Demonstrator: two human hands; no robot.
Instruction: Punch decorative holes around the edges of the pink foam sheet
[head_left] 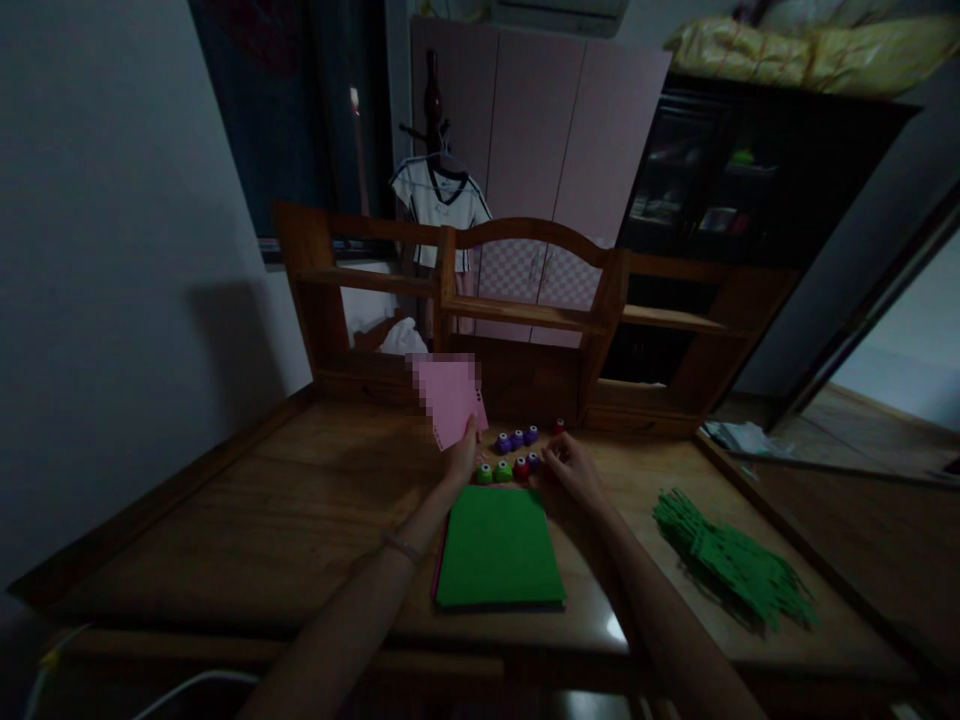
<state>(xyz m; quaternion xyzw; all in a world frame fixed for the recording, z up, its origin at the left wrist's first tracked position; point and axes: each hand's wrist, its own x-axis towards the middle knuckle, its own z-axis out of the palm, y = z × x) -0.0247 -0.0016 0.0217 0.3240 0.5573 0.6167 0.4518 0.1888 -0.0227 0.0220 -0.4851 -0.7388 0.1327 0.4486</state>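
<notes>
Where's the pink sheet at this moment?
In the head view, the pink sheet is just left of centre, held up in the left hand, above and slightly left of the green-topped stack on the table.

Wooden shelf unit [525, 313]: stands beyond the left hand [463, 455] and right hand [570, 465]. Pink wardrobe [532, 120]: behind the shelf unit, farther beyond both hands. White T-shirt [442, 225], dark trim: on a hanger, beyond the left hand. Black cabinet [705, 140]: beyond the right hand, to its right; yellow bundle [750, 55] on top. White cable [199, 678]: left of the left hand, nearer the viewer.
</notes>
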